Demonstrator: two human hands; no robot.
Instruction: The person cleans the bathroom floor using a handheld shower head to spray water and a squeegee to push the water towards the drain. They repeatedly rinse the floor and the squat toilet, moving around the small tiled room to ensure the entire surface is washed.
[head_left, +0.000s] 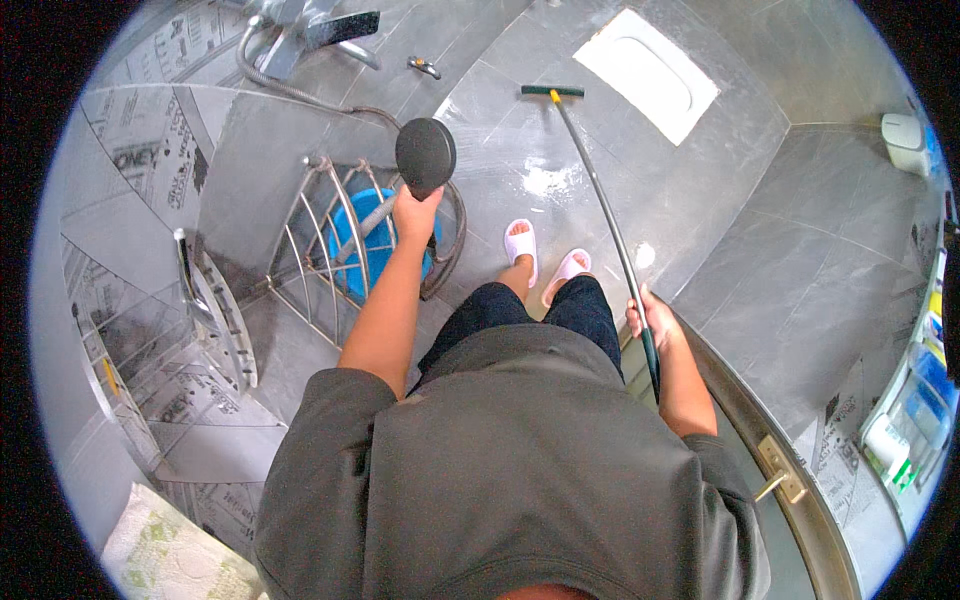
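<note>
My left hand (416, 212) is closed around the handle of a round black shower head (426, 155), held up in front of me. Its grey hose (300, 95) loops back toward a wall fixture at the upper left. Closed on the pole at my right side, my right hand (655, 318) holds a long-handled floor brush (604, 200). The brush's dark, narrow head with a yellow joint rests on the grey floor ahead; whether it has bristles or a rubber blade is too small to tell. White foam (552, 180) lies on the tiles between brush head and my slippers.
A metal rack (310, 225) stands at the left with a blue basin (365, 240) inside it. A white squat toilet (648, 75) is set into the floor ahead. A door frame with a handle (780, 470) is close on my right. Shelved bottles line the far right.
</note>
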